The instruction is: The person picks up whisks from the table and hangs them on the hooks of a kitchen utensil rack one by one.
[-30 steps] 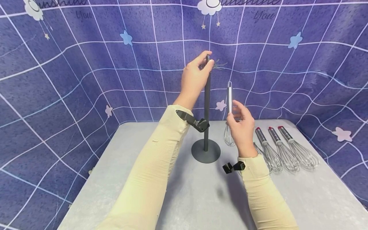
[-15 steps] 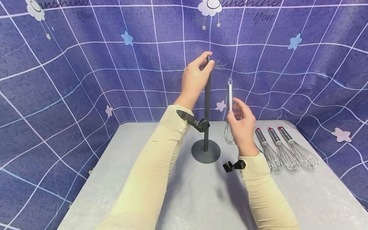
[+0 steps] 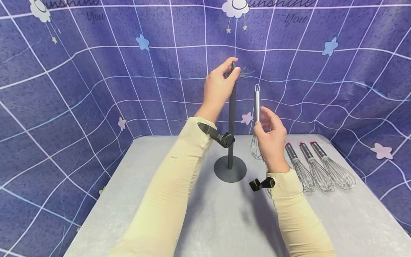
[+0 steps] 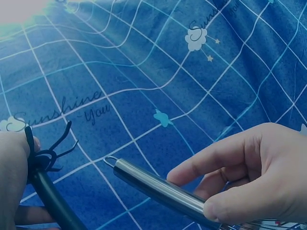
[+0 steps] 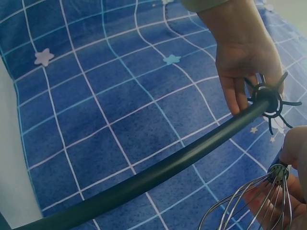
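Observation:
My left hand (image 3: pixel 217 87) holds the top of a dark upright stand (image 3: pixel 232 114), thumb and fingers about the pole end. Thin curved hooks (image 3: pixel 246 73) stick out there; the right wrist view shows them spread in a ring (image 5: pixel 274 109) around the top. To the right of the pole, my right hand (image 3: pixel 271 139) pinches a whisk (image 3: pixel 257 101) by its steel handle, thumb on one side and fingertips on the other. The whisk is upright, its hanging loop (image 4: pixel 110 161) on top and its wires (image 5: pixel 237 199) downward. That loop is below the hooks and apart from them.
Three whisks with red-tipped handles lie on the grey table (image 3: pixel 154 167) at the right: one near my right forearm (image 3: pixel 299 171), one in the middle (image 3: pixel 316 169) and one outermost (image 3: pixel 334 166). The stand's round base (image 3: pixel 221 175) rests mid-table. A patterned blue cloth (image 3: pixel 160 89) surrounds the table.
My right hand has risen slightly with the whisk, bringing its loop nearer to the hooks' height. The left hand keeps its place on the stand.

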Demonstrator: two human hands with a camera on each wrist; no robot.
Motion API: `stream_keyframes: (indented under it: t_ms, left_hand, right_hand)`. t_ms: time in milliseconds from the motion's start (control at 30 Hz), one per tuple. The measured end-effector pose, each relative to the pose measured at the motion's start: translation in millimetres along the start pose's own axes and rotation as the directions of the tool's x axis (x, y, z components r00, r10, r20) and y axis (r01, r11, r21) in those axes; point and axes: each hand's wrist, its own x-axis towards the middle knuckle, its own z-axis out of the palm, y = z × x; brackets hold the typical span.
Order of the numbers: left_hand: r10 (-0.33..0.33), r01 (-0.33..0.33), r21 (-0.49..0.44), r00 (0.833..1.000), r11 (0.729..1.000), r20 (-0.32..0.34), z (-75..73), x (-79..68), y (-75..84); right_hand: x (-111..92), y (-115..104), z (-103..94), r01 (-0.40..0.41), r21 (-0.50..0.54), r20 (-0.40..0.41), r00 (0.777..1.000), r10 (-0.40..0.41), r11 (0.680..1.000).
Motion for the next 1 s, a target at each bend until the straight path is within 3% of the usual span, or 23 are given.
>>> stream_keyframes:
  t_ms: [333,667,1000]
  left_hand:
    - [0.005,-0.005,-0.010,1.000,1.000,-0.007,1.1,0.7,-1.0]
    - [-0.002,0.002,-0.010,1.000,1.000,-0.007,1.4,0.7,-1.1]
    - [-0.002,0.002,-0.007,1.000,1.000,-0.003,0.9,0.5,-1.2]
  right_hand:
    - [2,-8,1.6,-0.028,-0.013,0.000,1.000,0.028,1.000]
    - [-2,-43,0.7,-0.012,0.000,-0.006,1.000,0.012,1.000]
    - [5,-19,4.4,0.013,0.027,-0.023,1.000,-0.013,1.000]
